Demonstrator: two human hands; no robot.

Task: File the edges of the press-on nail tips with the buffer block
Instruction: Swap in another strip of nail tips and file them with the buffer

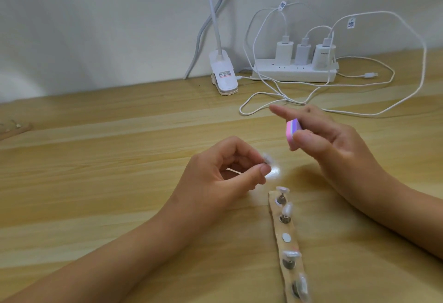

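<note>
As the left hand (215,173) only pinches the nail tip (339,160), it may slip. At two o'clock, the right hand (335,144) grips the buffer block (293,132).

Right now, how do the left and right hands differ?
The left hand pinches a small pale nail tip; the right hand grips the pink buffer block. The left hand's fingers all curl; the right hand's index finger points straight out. Shared: both hold something, block and tip apart.

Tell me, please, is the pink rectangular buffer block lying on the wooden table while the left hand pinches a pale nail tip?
No: the head view shows the pink rectangular buffer block gripped in the right hand, off the wooden table; the left hand pinches a pale nail tip.
</note>
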